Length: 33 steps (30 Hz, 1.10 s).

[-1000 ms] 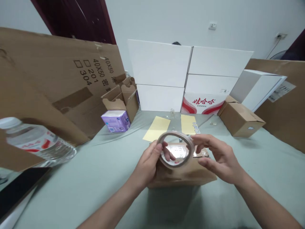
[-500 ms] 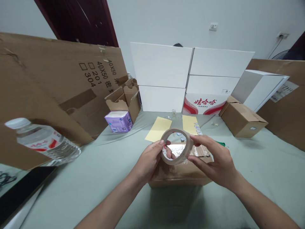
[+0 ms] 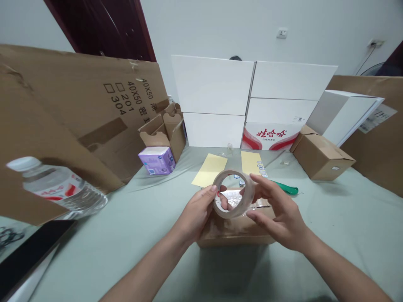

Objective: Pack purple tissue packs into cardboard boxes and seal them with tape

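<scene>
Both my hands hold a roll of clear tape (image 3: 233,194) upright above a small brown cardboard box (image 3: 236,230) on the pale green table (image 3: 132,226). My left hand (image 3: 197,214) grips the roll's left side, thumb on the rim and a finger inside the core. My right hand (image 3: 275,212) pinches the roll's right edge with thumb and fingertips, the other fingers spread. The box's top is partly hidden behind the roll and my hands.
Behind the box lie two yellow sheets (image 3: 210,169) and a green-handled tool (image 3: 286,188). White cartons (image 3: 214,100) stand at the back, brown boxes (image 3: 323,157) at right, a purple tissue pack (image 3: 156,160) and open carton (image 3: 165,130) at left, a water bottle (image 3: 56,188) near left.
The roll and both hands have shifted slightly; my right hand has moved along the roll's right edge. The green-handled tool behind the box now shows.
</scene>
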### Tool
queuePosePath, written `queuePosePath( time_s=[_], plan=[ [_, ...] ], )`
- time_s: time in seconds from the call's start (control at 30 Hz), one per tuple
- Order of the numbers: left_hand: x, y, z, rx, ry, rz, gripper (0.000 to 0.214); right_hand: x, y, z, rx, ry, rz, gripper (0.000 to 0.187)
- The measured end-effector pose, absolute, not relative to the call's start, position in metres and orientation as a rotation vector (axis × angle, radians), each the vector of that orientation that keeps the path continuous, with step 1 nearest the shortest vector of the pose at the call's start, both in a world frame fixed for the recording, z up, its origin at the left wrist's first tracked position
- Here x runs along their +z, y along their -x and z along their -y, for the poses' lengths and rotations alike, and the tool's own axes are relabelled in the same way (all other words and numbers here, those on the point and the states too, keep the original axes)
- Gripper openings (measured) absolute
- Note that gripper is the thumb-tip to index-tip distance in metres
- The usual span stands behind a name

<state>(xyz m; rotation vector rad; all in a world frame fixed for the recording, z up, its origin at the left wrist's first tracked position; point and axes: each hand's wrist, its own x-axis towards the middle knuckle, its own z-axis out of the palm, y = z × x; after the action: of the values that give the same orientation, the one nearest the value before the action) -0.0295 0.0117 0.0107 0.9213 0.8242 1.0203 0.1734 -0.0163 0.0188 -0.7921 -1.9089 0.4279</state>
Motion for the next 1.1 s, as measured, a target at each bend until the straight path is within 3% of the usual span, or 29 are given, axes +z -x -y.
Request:
queuePosePath(
  time_s=[0.13,0.3,0.57,0.67,0.73,0.8,0.87,0.9,0.97,1.03,1.1],
  plan=[
    [0.007,0.028,-0.011,1.051,-0.812,-0.742,0.055,0.014,-0.164,0.017,0.876,0.751,1.707,0.06],
    [0.006,0.027,-0.01,1.121,-0.763,-0.701,0.056,0.017,-0.161,0.016,0.881,0.755,1.851,0.003],
    [0.003,0.028,-0.009,1.173,-0.777,-0.674,0.054,0.014,-0.168,0.02,0.771,0.795,1.911,0.008],
    [0.002,0.029,-0.009,1.147,-0.834,-0.655,0.055,0.008,-0.169,0.019,0.908,0.839,1.748,0.008],
    [0.002,0.03,-0.008,1.097,-0.893,-0.688,0.067,0.006,-0.168,0.017,1.119,0.855,1.503,0.03],
    [0.002,0.03,-0.007,1.091,-0.933,-0.755,0.08,0.007,-0.166,0.014,1.292,0.867,1.23,0.067],
    [0.001,0.029,-0.006,1.143,-0.97,-0.812,0.076,0.011,-0.164,0.012,1.368,0.868,1.049,0.096],
    [0.0,0.029,-0.006,1.159,-0.995,-0.827,0.066,0.013,-0.163,0.012,1.392,0.867,1.004,0.1],
    [-0.001,0.03,-0.005,1.135,-1.037,-0.81,0.052,0.018,-0.161,0.012,1.434,0.861,0.974,0.084],
    [-0.002,0.031,-0.005,1.07,-1.055,-0.717,0.053,0.022,-0.161,0.014,1.454,0.857,0.967,0.062],
    [-0.003,0.034,-0.005,1.026,-1.071,-0.586,0.058,0.024,-0.161,0.017,1.455,0.851,0.958,0.054]
  ],
)
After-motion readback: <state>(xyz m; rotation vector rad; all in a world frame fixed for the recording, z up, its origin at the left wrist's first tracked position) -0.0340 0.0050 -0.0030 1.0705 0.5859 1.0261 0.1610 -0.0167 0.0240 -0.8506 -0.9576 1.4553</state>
